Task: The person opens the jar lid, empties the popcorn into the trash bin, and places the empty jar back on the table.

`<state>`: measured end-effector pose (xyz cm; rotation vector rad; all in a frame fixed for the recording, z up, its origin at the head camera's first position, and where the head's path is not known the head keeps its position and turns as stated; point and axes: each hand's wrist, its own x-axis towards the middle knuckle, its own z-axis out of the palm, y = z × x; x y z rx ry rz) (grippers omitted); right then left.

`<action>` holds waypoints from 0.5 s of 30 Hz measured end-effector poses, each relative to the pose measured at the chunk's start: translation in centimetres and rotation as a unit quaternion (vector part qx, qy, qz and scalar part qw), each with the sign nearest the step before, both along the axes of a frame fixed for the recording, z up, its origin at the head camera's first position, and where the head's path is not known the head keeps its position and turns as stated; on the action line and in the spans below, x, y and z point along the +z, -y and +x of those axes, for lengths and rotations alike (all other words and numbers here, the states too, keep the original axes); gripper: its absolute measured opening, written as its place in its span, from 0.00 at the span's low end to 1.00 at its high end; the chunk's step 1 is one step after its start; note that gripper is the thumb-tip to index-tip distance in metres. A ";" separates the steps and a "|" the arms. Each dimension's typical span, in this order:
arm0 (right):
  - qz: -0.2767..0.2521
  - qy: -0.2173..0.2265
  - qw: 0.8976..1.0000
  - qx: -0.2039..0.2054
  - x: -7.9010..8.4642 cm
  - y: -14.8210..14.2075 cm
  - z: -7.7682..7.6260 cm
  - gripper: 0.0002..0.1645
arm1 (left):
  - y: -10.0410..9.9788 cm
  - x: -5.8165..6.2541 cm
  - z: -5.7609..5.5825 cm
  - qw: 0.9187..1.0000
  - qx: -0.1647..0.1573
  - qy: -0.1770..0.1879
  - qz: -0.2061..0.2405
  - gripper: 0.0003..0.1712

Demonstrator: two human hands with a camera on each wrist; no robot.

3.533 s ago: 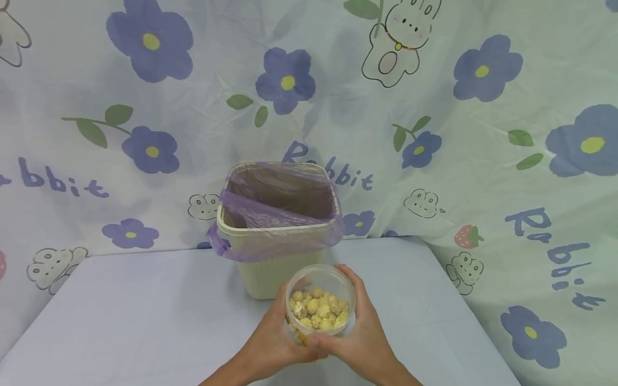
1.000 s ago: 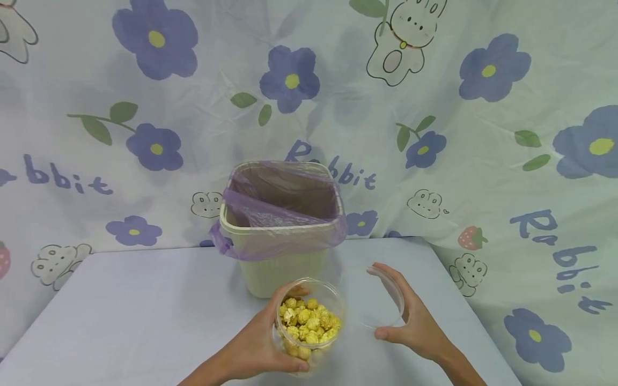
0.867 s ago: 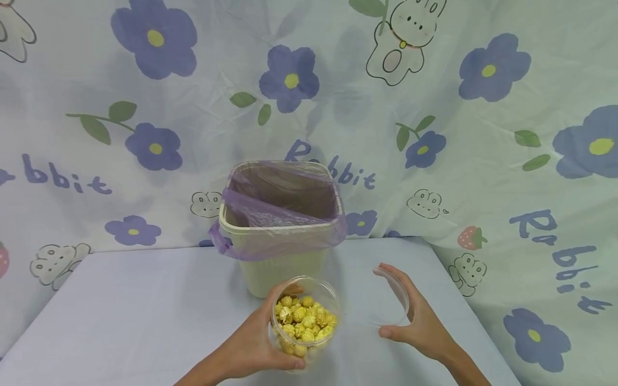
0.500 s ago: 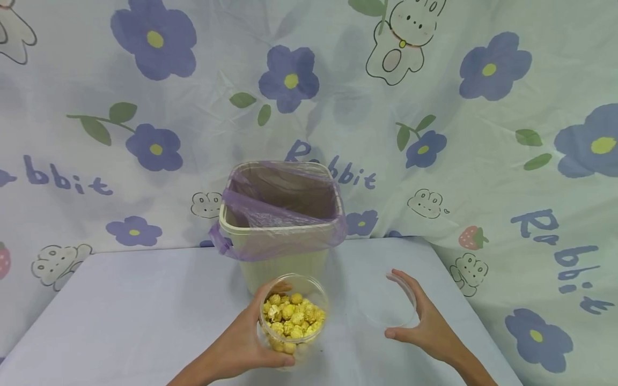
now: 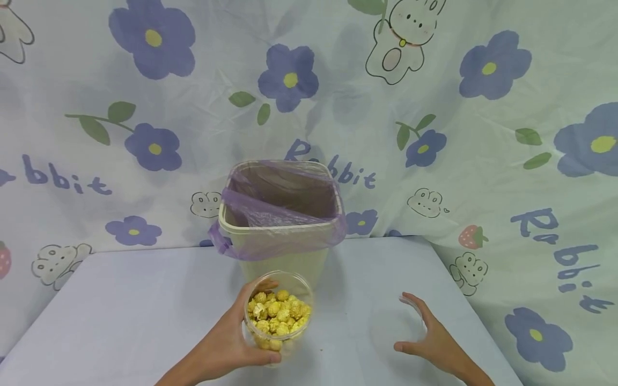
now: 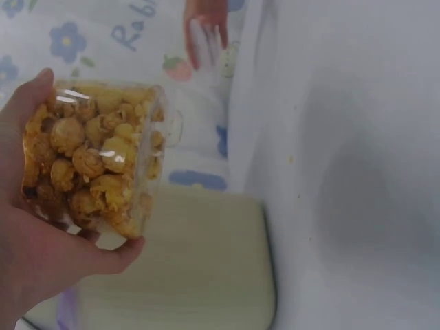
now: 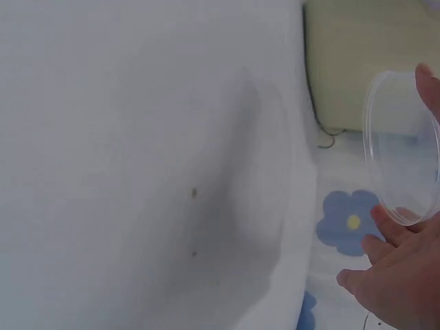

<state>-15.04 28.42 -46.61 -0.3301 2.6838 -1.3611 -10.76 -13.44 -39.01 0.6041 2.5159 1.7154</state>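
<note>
A white fabric backdrop printed with blue flowers (image 5: 333, 107) hangs behind a smooth white tabletop (image 5: 145, 311). On the tabletop stands a cream, squarish bin (image 5: 289, 264), its mouth draped with a thin, translucent purple plastic liner (image 5: 251, 205). The left hand (image 5: 232, 340) grips a clear, round plastic tub (image 5: 300, 292), raised in front of the bin, mouth uppermost; firm but gentle pressure should spare the wall from buckling. The right hand (image 5: 434, 346), spread wide, holds a clear, round plastic lid (image 7: 399, 151) by its edge, well apart from the tub; edge contact probably suffices, and a steady hold limits shed crumbs. Yellow, rounded popcorn pieces (image 5: 277, 313) lie below the tub's rim, so a level tub is advisable. Small specks (image 7: 194, 193) dot the tabletop.
</note>
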 end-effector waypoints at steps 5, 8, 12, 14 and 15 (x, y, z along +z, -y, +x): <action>0.048 0.031 0.998 -0.011 -1.8 -0.6 0.0 0.62 | 0.5 0.1 0.1 1.000 0.004 -0.005 -0.002 0.65; 0.061 0.038 0.997 -0.011 -2.5 -0.7 0.1 0.63 | 0.7 0.1 0.2 1.000 0.006 -0.008 -0.001 0.64; 0.078 0.037 0.996 -0.010 -3.1 -0.7 0.2 0.64 | 1.1 0.2 0.3 1.000 0.012 -0.014 -0.005 0.64; 0.085 0.038 0.996 -0.010 -3.4 -0.7 0.2 0.65 | 1.2 0.2 0.3 1.000 0.014 -0.016 -0.005 0.64; 0.087 0.040 0.995 -0.010 -3.5 -0.7 0.2 0.65 | 1.3 0.2 0.3 1.000 0.015 -0.017 -0.005 0.64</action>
